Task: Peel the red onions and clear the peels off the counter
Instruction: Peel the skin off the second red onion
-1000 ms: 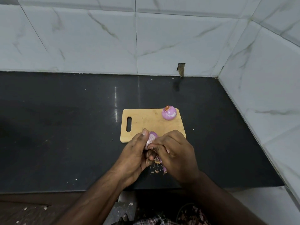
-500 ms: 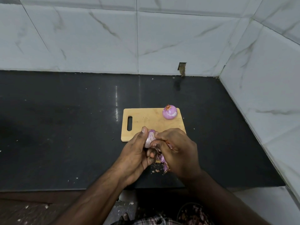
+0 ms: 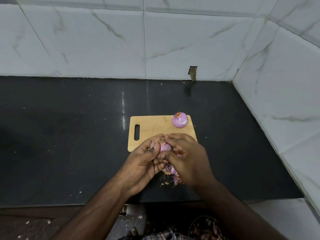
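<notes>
**Two hands on one onion, another waiting on the board**

We see both hands meeting over the near edge of the cutting board [image 3: 155, 126], which lies flat on the black counter [image 3: 69, 135] with its long side running left to right and its handle slot at the left end.

The left hand [image 3: 142, 161] cups the onion [image 3: 165, 147] from the left and below, fingers curled round it and the thumb up along its far side. The right hand [image 3: 187, 158] closes over the same onion from the right, its fingers bent against the purple surface and pinching at the skin. We cannot tell just which fingertips hold the skin, as they are tucked under.

The onion held between the hands is tipped so that its dry stem end [image 3: 161, 140] points up and away from us, towards the far wall; its axis runs from near and low to far and high. A pale flap of loose skin sticks out at the left of that end.

Below the hands, a small heap of peels [image 3: 173, 174] lies on the counter just beside the near edge of the board, partly hidden by the right hand, with fine crumbs scattered round it.

A second onion [image 3: 180, 120], purple and glossy, sits on the far right corner of the board, well apart from the hands. It stands upright, its orange-brown tip pointing straight up.

White marble tiles [image 3: 103, 40] cover the wall behind and to the right.
</notes>
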